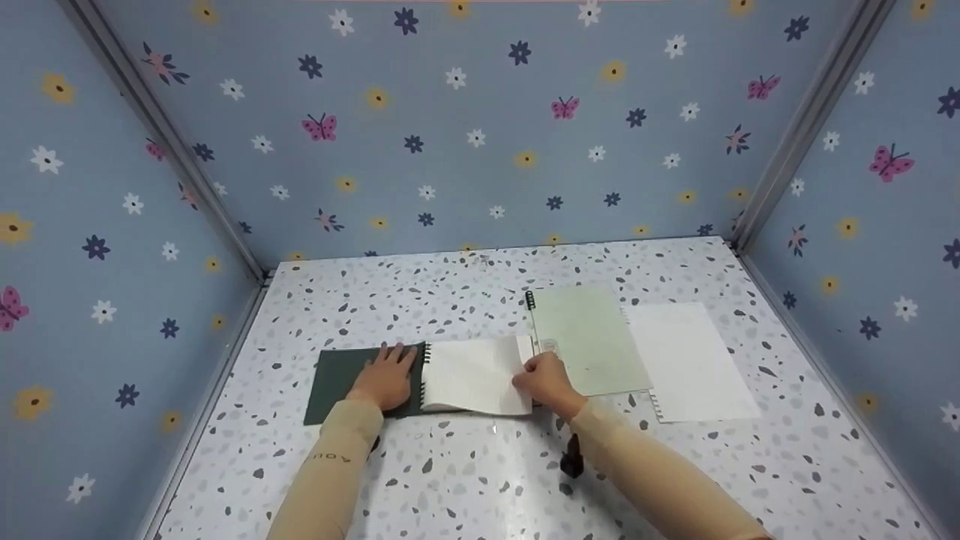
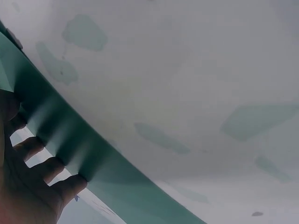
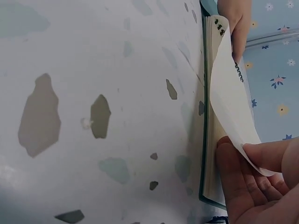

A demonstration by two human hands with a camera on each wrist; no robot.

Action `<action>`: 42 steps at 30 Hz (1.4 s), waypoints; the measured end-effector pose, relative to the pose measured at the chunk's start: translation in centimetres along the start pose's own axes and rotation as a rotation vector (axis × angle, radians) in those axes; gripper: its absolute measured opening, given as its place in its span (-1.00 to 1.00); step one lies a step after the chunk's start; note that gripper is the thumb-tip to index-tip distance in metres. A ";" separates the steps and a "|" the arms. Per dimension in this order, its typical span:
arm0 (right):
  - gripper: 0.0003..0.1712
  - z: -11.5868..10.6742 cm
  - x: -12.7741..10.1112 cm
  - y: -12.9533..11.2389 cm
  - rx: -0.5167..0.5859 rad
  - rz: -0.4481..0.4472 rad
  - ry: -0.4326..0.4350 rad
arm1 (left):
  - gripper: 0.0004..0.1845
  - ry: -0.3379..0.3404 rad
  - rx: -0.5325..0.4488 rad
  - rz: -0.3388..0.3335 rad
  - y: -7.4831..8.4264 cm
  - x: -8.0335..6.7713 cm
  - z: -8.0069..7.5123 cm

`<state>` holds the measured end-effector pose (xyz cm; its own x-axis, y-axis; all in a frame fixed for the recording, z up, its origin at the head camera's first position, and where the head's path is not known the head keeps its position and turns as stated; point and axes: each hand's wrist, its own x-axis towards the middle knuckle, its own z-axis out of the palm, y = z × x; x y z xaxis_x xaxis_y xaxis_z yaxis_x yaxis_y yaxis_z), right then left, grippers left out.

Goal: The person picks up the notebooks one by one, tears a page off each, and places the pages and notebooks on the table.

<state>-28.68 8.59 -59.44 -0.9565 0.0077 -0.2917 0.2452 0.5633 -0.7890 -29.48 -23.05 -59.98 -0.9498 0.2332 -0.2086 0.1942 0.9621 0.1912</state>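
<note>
A ring-bound notebook [image 1: 472, 373] lies spread out in the head view, its dark green cover [image 1: 330, 382] folded to the left and white pages on the right. My left hand [image 1: 386, 379] rests flat on the green cover beside the black rings [image 1: 424, 367], fingers spread. At the right edge of the pages, my right hand [image 1: 547, 379] pinches one white page [image 3: 231, 93] between thumb and fingers. That page bows up from the stack below, as the right wrist view shows. Left fingertips [image 2: 77, 182] press on the green cover in the left wrist view.
A pale green notebook [image 1: 589, 341] with black rings lies behind my right hand. Right of it is a loose white sheet [image 1: 694, 364] with a torn, perforated edge. Flower-patterned walls [image 1: 480, 127] enclose the speckled table [image 1: 450, 480]. A small dark object [image 1: 572, 457] shows by the right forearm.
</note>
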 end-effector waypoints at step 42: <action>-0.65 0.0 -2.2 -0.1 0.038 -0.015 -0.061 | -0.37 -0.022 -0.115 -0.017 -0.5 0.1 0.4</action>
<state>-26.64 8.49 -58.75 -0.9490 -0.0512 -0.3112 0.2379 0.5315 -0.8129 -29.51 -23.43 -60.51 -0.9470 0.2208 -0.2333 0.1471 0.9438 0.2961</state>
